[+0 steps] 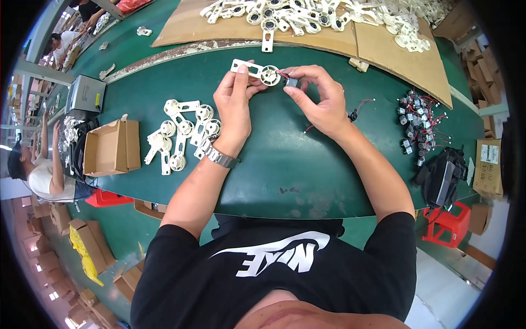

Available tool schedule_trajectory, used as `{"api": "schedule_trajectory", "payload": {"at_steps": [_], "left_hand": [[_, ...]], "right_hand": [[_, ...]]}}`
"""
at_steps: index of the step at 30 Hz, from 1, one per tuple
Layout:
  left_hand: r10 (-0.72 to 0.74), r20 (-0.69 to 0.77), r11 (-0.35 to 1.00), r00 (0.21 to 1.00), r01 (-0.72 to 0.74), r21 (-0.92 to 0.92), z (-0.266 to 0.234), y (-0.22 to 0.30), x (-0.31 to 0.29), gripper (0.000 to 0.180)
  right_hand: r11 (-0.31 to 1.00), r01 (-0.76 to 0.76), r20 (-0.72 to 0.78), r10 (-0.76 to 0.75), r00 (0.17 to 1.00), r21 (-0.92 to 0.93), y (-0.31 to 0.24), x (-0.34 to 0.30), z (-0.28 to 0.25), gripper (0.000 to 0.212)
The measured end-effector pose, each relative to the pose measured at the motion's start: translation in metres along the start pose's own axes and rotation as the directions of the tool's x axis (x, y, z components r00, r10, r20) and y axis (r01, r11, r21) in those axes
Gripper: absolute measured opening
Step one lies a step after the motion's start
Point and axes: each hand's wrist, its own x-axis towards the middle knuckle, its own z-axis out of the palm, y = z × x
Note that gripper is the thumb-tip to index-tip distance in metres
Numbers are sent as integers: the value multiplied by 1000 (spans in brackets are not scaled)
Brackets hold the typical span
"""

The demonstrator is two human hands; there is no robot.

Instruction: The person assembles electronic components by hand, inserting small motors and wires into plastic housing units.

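Note:
My left hand (235,104) is closed on a white plastic bracket (270,75), thumb on its flat slotted arm and the round housing end facing right. Pinched in my right hand (320,101) is a small grey motor (291,83) with a black part on it. It sits just beside the round housing, and a red wire runs between the two; whether they touch I cannot tell. Close to my right wrist lies a loose dark piece with red wires (354,115). Several similar white brackets (185,130) lie in a group left of my left forearm.
Small wired motors (419,123) are heaped at the right, by a black bag (442,178). An open cardboard box (112,148) stands at the left on the green table (285,164). More white brackets (274,16) cover a cardboard sheet (378,44) at the back. Other people work at the far left.

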Motion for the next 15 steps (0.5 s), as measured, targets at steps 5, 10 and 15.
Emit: {"api": "schedule_trajectory", "payload": {"at_steps": [5,10,15], "left_hand": [[-6,22,1000,1000,7,-20,5,3,-3,38],[-62,65,996,996,66,-65,4,4,-5,40],[-81,42,989,996,86,-121,1,3,-4,40]], "right_hand": [[1000,-22,15,22,1000,15,2,1,0,29],[994,-75,20,73,997,81,-1,3,-1,28],[981,47,0,-48,999,-189,-7,1,2,29]]}}
